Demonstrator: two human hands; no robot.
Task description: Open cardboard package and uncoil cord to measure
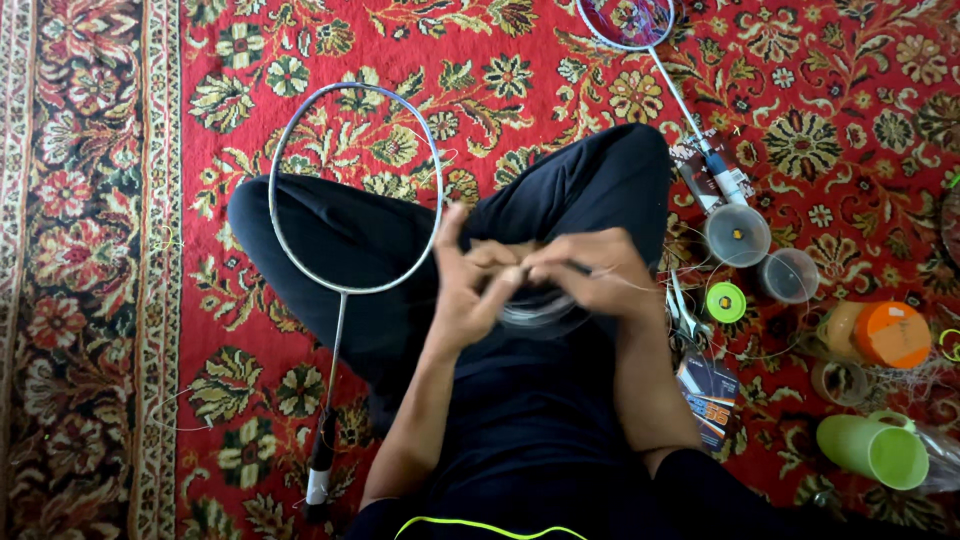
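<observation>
at the centre of the frame the left hand (470, 290) and right hand (590, 275) meet over the person's crossed legs, fingertips pressed together and pinching a thin, pale racket string (540, 312), which loops in a loose coil just below the hands and trails a fine strand toward the right. motion blur hides exactly which fingers grip it. left of the hands an unstrung racket frame (355, 190) lies across one knee, its handle pointing to the lower left of the frame onto the red patterned carpet (110, 250). a second racket (660, 60) reaches in from the top. to the right sit two clear round tubs (738, 235), a green reel (726, 302), an orange-lidded container (892, 334) and a green cup (872, 450). the likely trouble, as i judge it, is the springy coil slipping from so light a pinch, then tangling or kinking in the lap, or snagging on the clutter at the right.
</observation>
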